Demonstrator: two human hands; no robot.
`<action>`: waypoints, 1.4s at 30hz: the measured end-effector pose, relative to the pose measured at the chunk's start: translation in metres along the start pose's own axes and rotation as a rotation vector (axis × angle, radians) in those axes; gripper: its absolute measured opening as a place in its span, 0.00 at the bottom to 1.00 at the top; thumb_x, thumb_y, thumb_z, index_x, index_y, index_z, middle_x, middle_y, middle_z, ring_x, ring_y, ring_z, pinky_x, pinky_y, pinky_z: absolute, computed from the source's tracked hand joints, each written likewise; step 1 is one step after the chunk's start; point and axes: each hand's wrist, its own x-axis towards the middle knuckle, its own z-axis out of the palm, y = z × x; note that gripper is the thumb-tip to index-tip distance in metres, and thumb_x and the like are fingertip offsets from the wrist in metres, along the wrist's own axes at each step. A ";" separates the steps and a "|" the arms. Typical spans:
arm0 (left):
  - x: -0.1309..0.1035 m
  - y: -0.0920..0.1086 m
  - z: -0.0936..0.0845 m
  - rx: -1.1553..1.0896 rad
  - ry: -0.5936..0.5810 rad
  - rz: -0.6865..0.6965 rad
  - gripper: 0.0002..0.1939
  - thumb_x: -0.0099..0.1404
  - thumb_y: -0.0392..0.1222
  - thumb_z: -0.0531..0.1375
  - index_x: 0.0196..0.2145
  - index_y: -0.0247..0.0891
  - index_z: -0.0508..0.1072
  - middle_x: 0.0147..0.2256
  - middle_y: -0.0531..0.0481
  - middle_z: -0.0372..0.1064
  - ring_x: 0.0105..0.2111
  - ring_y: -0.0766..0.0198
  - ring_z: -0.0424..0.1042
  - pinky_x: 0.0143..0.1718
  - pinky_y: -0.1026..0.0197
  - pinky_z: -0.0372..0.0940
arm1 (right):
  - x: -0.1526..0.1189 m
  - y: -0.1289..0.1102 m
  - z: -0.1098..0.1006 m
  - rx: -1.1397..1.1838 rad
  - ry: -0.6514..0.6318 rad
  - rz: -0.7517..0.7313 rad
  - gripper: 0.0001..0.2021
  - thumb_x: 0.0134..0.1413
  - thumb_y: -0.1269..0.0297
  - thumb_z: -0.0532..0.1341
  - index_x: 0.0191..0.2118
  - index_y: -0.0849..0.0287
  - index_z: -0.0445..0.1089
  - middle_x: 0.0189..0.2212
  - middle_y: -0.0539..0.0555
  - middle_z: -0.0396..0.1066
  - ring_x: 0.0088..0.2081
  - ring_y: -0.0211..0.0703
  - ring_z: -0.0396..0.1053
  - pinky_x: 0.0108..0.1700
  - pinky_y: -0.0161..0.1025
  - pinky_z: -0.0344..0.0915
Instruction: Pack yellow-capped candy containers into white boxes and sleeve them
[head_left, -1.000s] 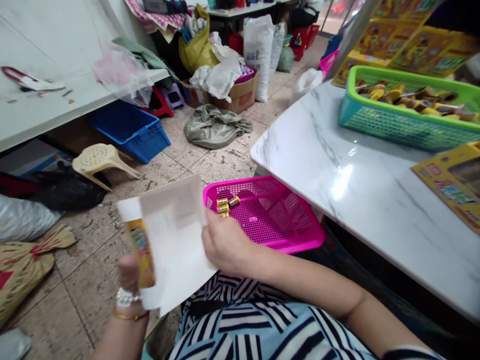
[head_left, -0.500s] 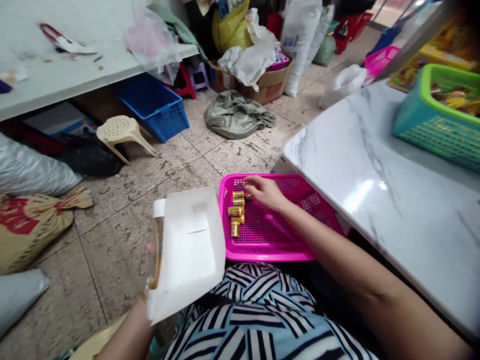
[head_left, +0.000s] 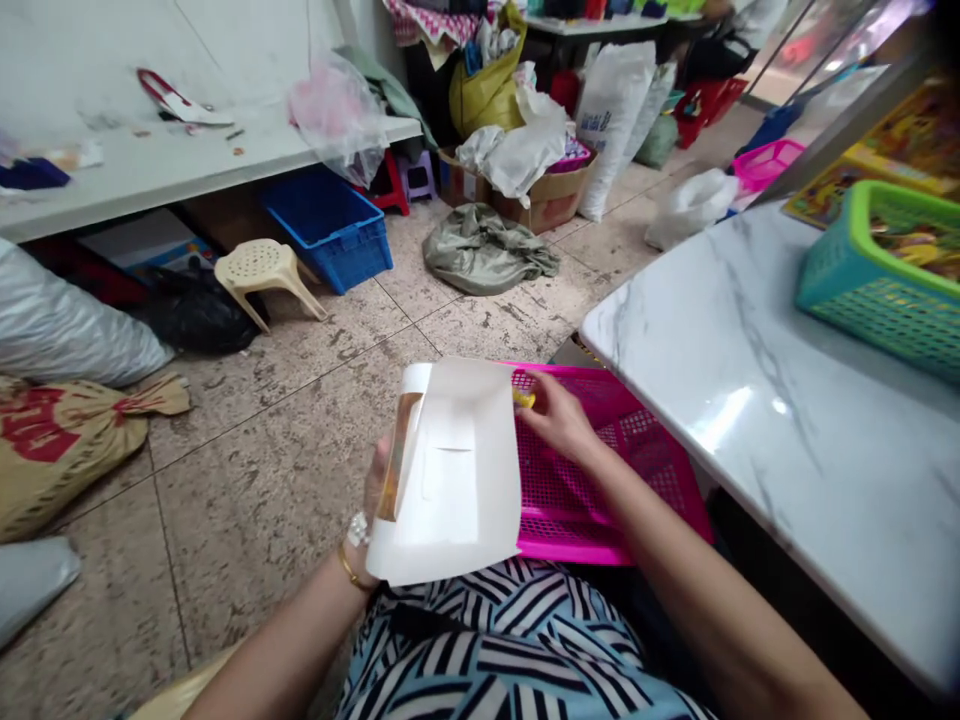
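Observation:
An open white box (head_left: 461,470) is held up by my left hand (head_left: 377,478), which grips its left side; most of those fingers are hidden behind it. The inside of the box faces me. Beside it, over the pink basket (head_left: 577,548), my right hand (head_left: 555,412) has its fingers closed on a small yellow battery-like cylinder (head_left: 523,398) near the box's right edge. The box covers the left part of the basket.
To the right is a marble-patterned table (head_left: 675,320) bearing a green and teal basket (head_left: 862,270). A cream stool (head_left: 259,265), a blue crate (head_left: 337,240) and a grey-green cloth bag (head_left: 484,250) lie ahead on the floor. Sacks line the left.
My left hand has moved the box to the right, over the basket's left part. The cylinders seen there earlier are now hidden, and my right hand now shows a yellow one in its fingers.

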 end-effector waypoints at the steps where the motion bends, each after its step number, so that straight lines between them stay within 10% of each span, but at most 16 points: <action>1: 0.001 -0.001 0.004 0.003 -0.017 -0.015 0.33 0.67 0.65 0.56 0.56 0.37 0.75 0.47 0.46 0.80 0.56 0.46 0.72 0.62 0.48 0.62 | -0.004 -0.009 -0.011 0.037 0.041 0.006 0.22 0.59 0.64 0.60 0.58 0.60 0.61 0.43 0.57 0.73 0.40 0.43 0.74 0.44 0.42 0.72; 6: 0.000 -0.009 0.015 0.003 -0.022 -0.048 0.27 0.64 0.58 0.64 0.54 0.38 0.76 0.49 0.48 0.79 0.59 0.48 0.69 0.64 0.52 0.59 | -0.029 -0.076 -0.061 0.082 0.112 -0.359 0.13 0.59 0.65 0.63 0.49 0.57 0.68 0.40 0.54 0.75 0.39 0.41 0.74 0.42 0.39 0.72; 11: 0.002 -0.017 0.015 0.010 0.008 -0.036 0.20 0.68 0.51 0.61 0.53 0.39 0.77 0.48 0.46 0.80 0.57 0.51 0.72 0.66 0.51 0.57 | -0.023 -0.099 -0.048 -0.281 -0.021 -0.673 0.11 0.62 0.61 0.63 0.46 0.59 0.77 0.40 0.58 0.78 0.42 0.49 0.73 0.45 0.47 0.71; 18: -0.001 -0.007 0.025 -0.015 0.166 0.215 0.26 0.65 0.55 0.63 0.58 0.47 0.73 0.56 0.50 0.75 0.55 0.51 0.73 0.62 0.48 0.63 | -0.011 -0.056 -0.031 -0.196 0.074 -0.300 0.17 0.70 0.59 0.52 0.52 0.59 0.75 0.46 0.59 0.78 0.45 0.43 0.74 0.49 0.43 0.70; 24: 0.010 0.000 0.025 0.074 0.415 0.329 0.35 0.66 0.56 0.61 0.68 0.51 0.58 0.56 0.51 0.74 0.59 0.52 0.70 0.63 0.50 0.62 | -0.015 -0.019 0.004 -0.397 -0.422 -0.186 0.14 0.56 0.60 0.66 0.49 0.51 0.76 0.42 0.54 0.79 0.38 0.45 0.76 0.38 0.37 0.68; 31: 0.005 -0.003 0.017 0.124 0.303 0.280 0.44 0.66 0.55 0.62 0.71 0.40 0.48 0.61 0.38 0.68 0.59 0.47 0.70 0.64 0.43 0.60 | -0.041 -0.012 0.043 -0.416 -0.502 -0.183 0.14 0.63 0.63 0.57 0.50 0.59 0.73 0.36 0.62 0.78 0.37 0.51 0.75 0.35 0.39 0.65; 37: -0.004 -0.002 0.011 0.055 0.159 0.163 0.31 0.66 0.54 0.63 0.63 0.43 0.66 0.56 0.45 0.75 0.60 0.49 0.69 0.66 0.45 0.56 | -0.041 -0.012 0.006 -0.307 -0.409 -0.157 0.16 0.59 0.61 0.63 0.50 0.62 0.69 0.34 0.56 0.77 0.33 0.45 0.73 0.35 0.38 0.66; 42: 0.000 -0.007 0.017 0.094 0.118 0.064 0.23 0.67 0.54 0.62 0.54 0.40 0.76 0.53 0.45 0.77 0.64 0.47 0.63 0.68 0.46 0.53 | -0.022 -0.039 -0.038 0.025 0.019 -0.259 0.11 0.61 0.59 0.62 0.44 0.60 0.69 0.40 0.55 0.75 0.37 0.38 0.72 0.38 0.36 0.68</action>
